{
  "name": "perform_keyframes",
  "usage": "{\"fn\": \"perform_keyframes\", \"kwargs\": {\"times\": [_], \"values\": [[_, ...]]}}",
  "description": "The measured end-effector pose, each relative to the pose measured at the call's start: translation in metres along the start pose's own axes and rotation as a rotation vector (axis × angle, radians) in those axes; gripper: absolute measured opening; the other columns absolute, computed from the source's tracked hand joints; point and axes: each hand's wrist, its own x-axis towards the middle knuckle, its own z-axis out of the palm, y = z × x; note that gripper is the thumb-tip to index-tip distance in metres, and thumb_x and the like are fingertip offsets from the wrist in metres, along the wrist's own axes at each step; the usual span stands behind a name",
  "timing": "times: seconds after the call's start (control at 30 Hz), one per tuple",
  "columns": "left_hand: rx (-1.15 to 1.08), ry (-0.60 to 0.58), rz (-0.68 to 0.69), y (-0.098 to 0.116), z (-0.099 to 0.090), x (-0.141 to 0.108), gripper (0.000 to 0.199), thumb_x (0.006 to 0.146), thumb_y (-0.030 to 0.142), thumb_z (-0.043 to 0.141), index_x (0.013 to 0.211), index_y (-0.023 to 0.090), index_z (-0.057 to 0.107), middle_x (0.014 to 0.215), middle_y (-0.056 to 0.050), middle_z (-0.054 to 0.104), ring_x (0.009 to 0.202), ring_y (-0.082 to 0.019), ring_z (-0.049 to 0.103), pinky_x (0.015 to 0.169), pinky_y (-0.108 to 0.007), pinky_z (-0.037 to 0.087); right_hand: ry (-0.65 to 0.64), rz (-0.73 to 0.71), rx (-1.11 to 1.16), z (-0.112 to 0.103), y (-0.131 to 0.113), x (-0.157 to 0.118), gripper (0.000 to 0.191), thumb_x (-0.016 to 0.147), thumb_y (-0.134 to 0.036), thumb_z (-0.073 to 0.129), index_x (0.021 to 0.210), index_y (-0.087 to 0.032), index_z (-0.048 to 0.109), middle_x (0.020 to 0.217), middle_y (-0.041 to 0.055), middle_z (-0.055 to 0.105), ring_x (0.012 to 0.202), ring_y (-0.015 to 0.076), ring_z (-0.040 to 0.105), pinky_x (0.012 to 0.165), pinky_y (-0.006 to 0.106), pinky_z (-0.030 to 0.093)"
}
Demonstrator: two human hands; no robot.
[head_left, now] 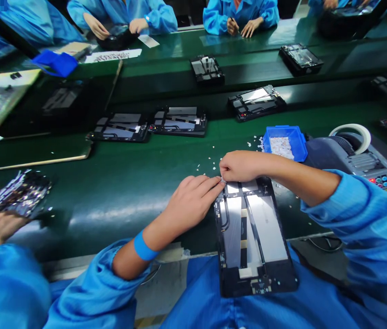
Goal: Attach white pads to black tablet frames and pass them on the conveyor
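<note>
Tablet, back off, overhanging the near edge of the green bench: left hand outstretched to its far-left corner, right hand curled there, either one's grip impossible to tell; probably best to brace that corner and press lightly.

Plain blue wristband that sat flat, loose blue left sleeve that bunched near the wristband, creased right sleeve that matched, blue garment front
</note>
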Motion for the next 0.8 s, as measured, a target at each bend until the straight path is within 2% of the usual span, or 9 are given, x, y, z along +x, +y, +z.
{"fn": "perform_keyframes", "kwargs": {"times": [0.23, 0.4, 0.6, 0.8], "values": [[0.069, 0.048, 0.013, 0.004, 0.003, 0.0, 0.036, 0.103, 0.014, 0.051, 0.135, 0.015, 0.066, 0.133, -0.013, 0.071, 0.112, -0.029, 0.063, 0.092, -0.044, 0.047, -0.015, 0.031, 0.021, -0.002, -0.002, -0.002, 0.013, 0.087, -0.02, 0.063, 0.085, -0.018, 0.075, 0.085, 0.0046, 0.074, 0.071, 0.0163, 0.059, 0.06, 0.028, 0.035], [0.088, 0.076, -0.003, 0.009, 0.007, -0.002, 0.036, 0.103, 0.014, 0.051, 0.135, 0.015, 0.066, 0.137, -0.013, 0.07, 0.112, -0.029, 0.063, 0.093, -0.044, 0.047, 0.088, 0.041, 0.125, 0.003, 0.013, -0.002, 0.011, 0.089, -0.02, 0.061, 0.086, -0.019, 0.071, 0.086, 0.0033, 0.073, 0.074, 0.0157, 0.061, 0.062, 0.027, 0.038], [0.092, 0.092, -0.047, 0.013, 0.011, -0.004, 0.037, 0.102, 0.013, 0.052, 0.137, 0.015, 0.065, 0.139, -0.014, 0.068, 0.114, -0.03, 0.062, 0.092, -0.044, 0.046, 0.108, 0.049, 0.204, 0.011, 0.015, -0.002, 0.008, 0.086, -0.026, 0.071, 0.09, -0.02, 0.069, 0.086, 0.0021, 0.073, 0.072, 0.0149, 0.062, 0.059, 0.026, 0.038], [0.111, 0.077, -0.062, 0.015, 0.011, -0.004, 0.039, 0.101, 0.012, 0.05, 0.137, 0.015, 0.065, 0.14, -0.014, 0.068, 0.115, -0.031, 0.061, 0.091, -0.045, 0.044, 0.107, 0.161, 0.36, 0.014, 0.012, 0.01, 0.008, 0.081, -0.022, 0.072, 0.077, -0.02, 0.065, 0.068, -0.0022, 0.062, 0.059, 0.0119, 0.051, 0.054, 0.027, 0.032]]}}
